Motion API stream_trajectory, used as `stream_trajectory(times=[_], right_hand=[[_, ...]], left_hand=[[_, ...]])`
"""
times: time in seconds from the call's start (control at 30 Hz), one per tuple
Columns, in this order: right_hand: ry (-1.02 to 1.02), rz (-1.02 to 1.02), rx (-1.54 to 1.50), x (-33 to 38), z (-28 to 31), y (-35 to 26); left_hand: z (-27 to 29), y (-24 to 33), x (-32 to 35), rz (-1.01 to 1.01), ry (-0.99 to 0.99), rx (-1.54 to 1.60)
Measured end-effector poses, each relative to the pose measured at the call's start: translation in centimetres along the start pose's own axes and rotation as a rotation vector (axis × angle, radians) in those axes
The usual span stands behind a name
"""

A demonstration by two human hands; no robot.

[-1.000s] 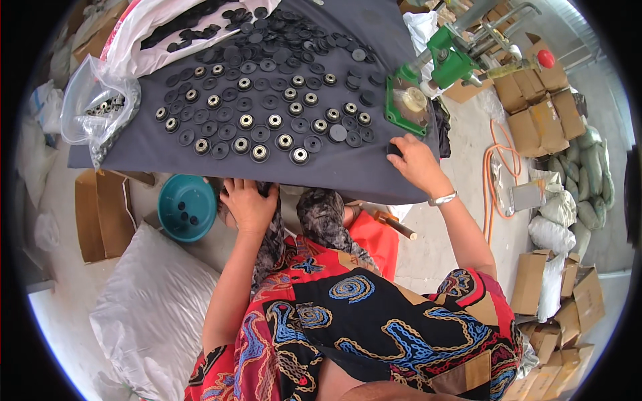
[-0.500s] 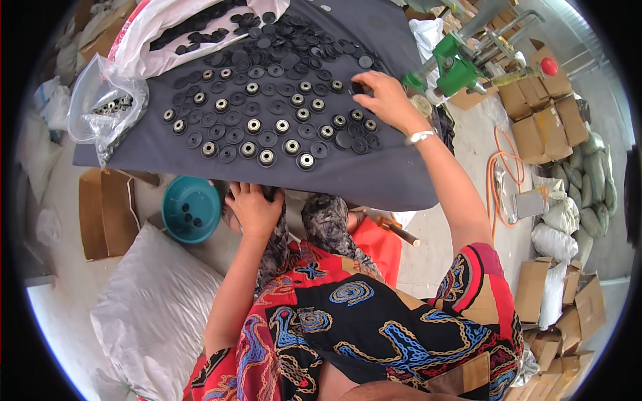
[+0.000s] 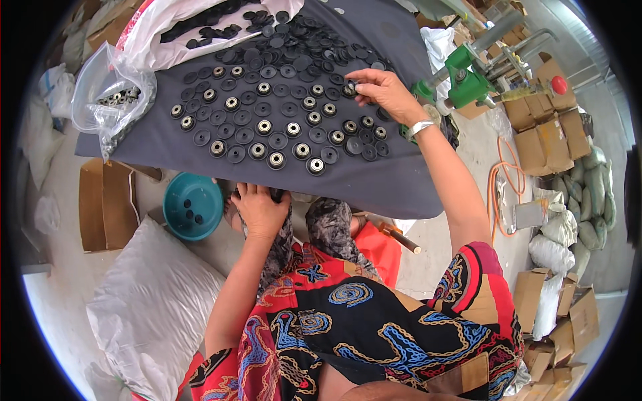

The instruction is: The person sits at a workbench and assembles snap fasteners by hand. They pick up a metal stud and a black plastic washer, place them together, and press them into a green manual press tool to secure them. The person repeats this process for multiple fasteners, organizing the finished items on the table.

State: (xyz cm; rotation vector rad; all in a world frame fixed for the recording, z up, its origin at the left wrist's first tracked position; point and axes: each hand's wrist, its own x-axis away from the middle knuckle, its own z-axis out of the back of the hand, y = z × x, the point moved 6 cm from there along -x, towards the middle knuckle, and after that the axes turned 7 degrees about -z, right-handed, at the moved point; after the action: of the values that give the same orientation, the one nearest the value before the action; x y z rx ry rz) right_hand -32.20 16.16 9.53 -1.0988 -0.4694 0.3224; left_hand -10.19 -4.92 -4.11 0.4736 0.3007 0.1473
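The right hand [image 3: 384, 93] is reached out over the grey cloth [image 3: 394, 180], fingers pinched on one black disc [image 3: 350, 87] at the far right of the rows, seemingly so it can be seated in line with the others. The left hand [image 3: 259, 208] is held loosely curled, palm down, at the near edge of the cloth with nothing visibly gripped, probably as a brace. Counted: roughly forty discs laid in about five rows, a loose uncounted heap [image 3: 294, 33] behind, one teal bowl [image 3: 192, 206], one clear bag [image 3: 107, 100].
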Motion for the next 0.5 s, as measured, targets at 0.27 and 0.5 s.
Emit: stream_trajectory(times=[0.27, 0.5], right_hand=[[0.007, 0.007, -0.099, 1.5, -0.7, -0.1], [0.148, 0.186, 0.429, 0.2, -1.4, 1.4]], left_hand=[[0.0, 0.0, 0.0, -0.042, 0.077, -0.008], [0.1, 0.1, 0.0, -0.061, 0.120, -0.032]])
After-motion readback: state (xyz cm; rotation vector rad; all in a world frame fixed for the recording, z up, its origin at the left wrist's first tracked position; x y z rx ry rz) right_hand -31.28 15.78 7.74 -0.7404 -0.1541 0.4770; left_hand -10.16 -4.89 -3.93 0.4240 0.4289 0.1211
